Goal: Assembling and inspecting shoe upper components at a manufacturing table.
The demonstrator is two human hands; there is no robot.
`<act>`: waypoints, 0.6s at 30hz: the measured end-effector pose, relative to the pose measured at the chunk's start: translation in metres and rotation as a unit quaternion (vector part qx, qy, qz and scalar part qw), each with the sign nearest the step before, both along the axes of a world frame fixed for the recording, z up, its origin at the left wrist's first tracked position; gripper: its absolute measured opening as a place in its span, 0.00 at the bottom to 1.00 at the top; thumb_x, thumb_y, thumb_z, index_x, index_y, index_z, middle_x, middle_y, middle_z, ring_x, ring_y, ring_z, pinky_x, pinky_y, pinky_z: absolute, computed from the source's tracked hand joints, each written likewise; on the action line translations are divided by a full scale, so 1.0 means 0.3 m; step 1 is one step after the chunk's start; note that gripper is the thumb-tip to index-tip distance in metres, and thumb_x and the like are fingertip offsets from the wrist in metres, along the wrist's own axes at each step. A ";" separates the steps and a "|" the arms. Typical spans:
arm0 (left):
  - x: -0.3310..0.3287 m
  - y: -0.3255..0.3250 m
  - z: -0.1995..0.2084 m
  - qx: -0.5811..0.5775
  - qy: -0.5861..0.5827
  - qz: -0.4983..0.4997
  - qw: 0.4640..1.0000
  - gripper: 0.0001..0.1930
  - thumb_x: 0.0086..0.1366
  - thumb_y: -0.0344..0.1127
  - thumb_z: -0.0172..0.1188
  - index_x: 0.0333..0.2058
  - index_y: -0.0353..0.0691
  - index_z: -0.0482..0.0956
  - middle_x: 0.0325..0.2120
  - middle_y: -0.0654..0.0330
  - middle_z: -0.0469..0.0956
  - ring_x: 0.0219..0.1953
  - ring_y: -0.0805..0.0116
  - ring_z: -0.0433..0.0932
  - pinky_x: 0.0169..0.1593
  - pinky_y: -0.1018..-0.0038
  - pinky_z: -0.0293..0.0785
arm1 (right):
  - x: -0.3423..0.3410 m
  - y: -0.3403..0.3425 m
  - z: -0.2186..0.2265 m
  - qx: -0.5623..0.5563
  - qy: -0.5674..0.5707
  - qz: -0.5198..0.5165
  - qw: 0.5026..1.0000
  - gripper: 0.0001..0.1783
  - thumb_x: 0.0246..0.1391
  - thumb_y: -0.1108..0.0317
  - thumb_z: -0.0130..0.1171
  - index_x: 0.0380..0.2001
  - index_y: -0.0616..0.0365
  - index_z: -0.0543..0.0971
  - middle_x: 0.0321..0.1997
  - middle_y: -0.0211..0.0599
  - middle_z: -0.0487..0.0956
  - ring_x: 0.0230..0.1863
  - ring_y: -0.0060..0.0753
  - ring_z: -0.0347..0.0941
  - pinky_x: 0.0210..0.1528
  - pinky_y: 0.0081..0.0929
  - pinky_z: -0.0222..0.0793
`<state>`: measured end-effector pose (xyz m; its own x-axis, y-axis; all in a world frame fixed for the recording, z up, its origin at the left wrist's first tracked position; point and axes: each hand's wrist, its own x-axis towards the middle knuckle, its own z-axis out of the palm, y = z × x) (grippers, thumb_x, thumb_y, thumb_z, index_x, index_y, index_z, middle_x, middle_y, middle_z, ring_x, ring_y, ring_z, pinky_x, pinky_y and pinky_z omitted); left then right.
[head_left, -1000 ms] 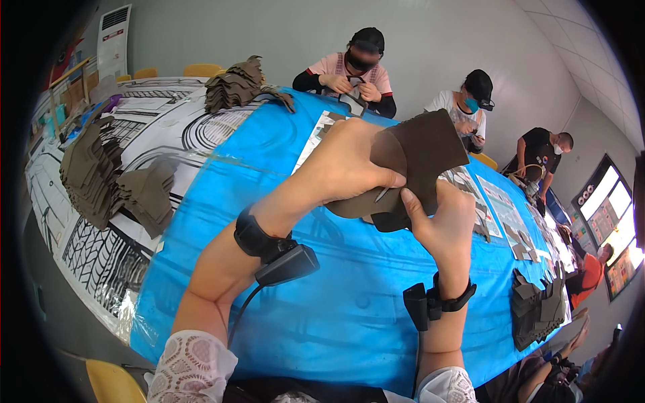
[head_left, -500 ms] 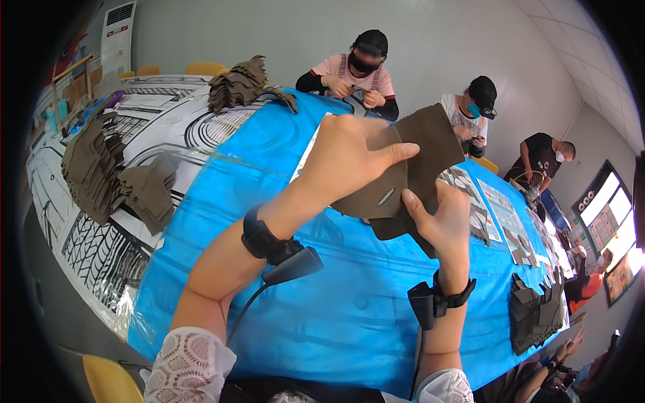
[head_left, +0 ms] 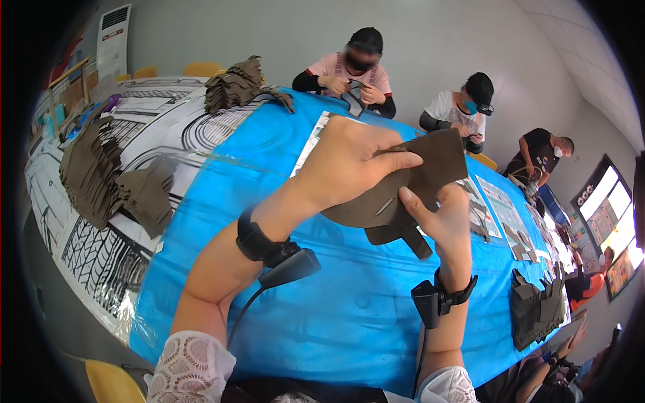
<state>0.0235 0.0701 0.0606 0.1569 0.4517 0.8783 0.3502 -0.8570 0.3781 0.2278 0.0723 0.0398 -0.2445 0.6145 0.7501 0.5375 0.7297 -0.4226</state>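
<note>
Both my hands hold dark brown flat cut pieces, which look like leather or thick fabric, above the table. My left hand pinches them at the upper left, its thumb lying across the top face. On the lower right, my right hand grips an edge with its thumb on top and the fingers mostly hidden behind. A short pale slit or mark shows on the left part. Lower flaps hang beneath, one of them narrow. Black straps with small devices circle both wrists.
A blue sheet covers much of the table. Stacks of brown pieces lie at the left, the far side and the right. Several people work around the table, one across handling a similar piece. A yellow chair stands lower left.
The brown pieces have tilted flatter, and the hanging lower flaps show more. Both hands keep their grip in nearly the same place. The person across has lifted a piece into clearer view.
</note>
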 end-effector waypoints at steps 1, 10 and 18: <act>0.005 0.007 -0.006 0.021 -0.004 0.010 1.000 0.10 0.59 0.35 0.69 0.30 0.33 0.85 0.17 0.56 0.78 0.18 0.76 0.73 0.24 0.78 0.68 | 0.004 0.003 -0.004 -0.017 0.024 0.017 0.999 0.19 0.45 0.60 0.73 0.25 0.69 0.80 0.16 0.49 0.75 0.15 0.42 0.70 0.21 0.33 0.64; 0.005 -0.006 -0.012 0.050 -0.052 0.041 0.997 0.11 0.64 0.36 0.67 0.35 0.32 0.85 0.18 0.60 0.80 0.18 0.80 0.74 0.22 0.80 0.67 | -0.023 -0.032 0.029 0.002 -0.048 -0.091 0.995 0.27 0.45 0.56 0.74 0.14 0.66 0.70 0.10 0.43 0.66 0.12 0.37 0.57 0.18 0.36 0.55; -0.025 -0.027 -0.003 -0.043 -0.033 0.012 0.998 0.13 0.59 0.34 0.71 0.41 0.33 0.84 0.25 0.61 0.83 0.28 0.79 0.79 0.32 0.80 0.75 | -0.028 -0.048 0.038 -0.005 -0.082 -0.091 0.992 0.21 0.45 0.61 0.72 0.16 0.64 0.73 0.12 0.46 0.71 0.14 0.48 0.65 0.19 0.39 0.58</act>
<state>0.0160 0.0620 0.0598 0.0886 0.5288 0.8441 0.3430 -0.8118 0.4726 0.2193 0.0579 0.0511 -0.2475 0.6667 0.7030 0.7219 0.6109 -0.3252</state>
